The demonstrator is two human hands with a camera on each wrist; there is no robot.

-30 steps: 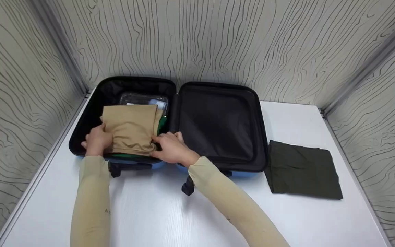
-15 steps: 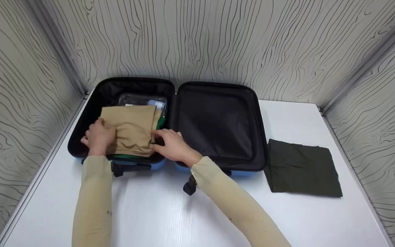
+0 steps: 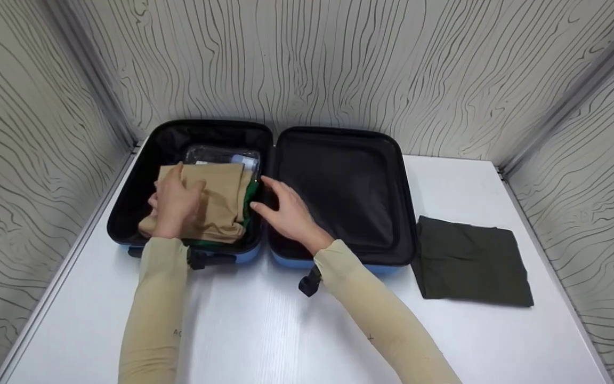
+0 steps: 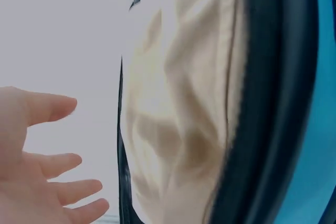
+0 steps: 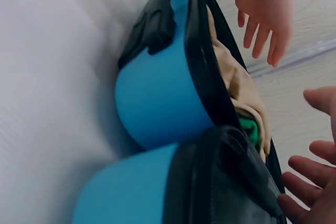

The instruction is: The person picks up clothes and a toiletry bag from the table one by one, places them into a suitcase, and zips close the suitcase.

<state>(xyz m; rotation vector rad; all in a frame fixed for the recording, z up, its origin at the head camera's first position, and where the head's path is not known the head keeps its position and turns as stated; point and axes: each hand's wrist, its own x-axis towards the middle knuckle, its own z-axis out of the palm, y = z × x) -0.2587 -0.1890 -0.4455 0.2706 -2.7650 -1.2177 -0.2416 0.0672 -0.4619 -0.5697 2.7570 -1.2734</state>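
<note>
Wood-grain panels [image 3: 339,64] wall in the white table [image 3: 243,330], where an open suitcase [image 3: 339,197] lies beneath both hands. Dark folded cloth [image 3: 475,261] lies well right of the right hand [image 3: 292,213]. I judge we're settling the tan cloth [image 3: 219,200], under the left hand [image 3: 178,201]; next calls for smoothing its rumpled near edge. Left fingers spread wide, though I can't rule out light contact; the right hand is wide too, holding nothing.

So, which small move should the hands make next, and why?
Probably the right hand should reach for the dark folded cloth: it lies outside the suitcase, on the table, while the tan cloth lies inside, and neither the right hand nor the left hand grips anything.
</note>
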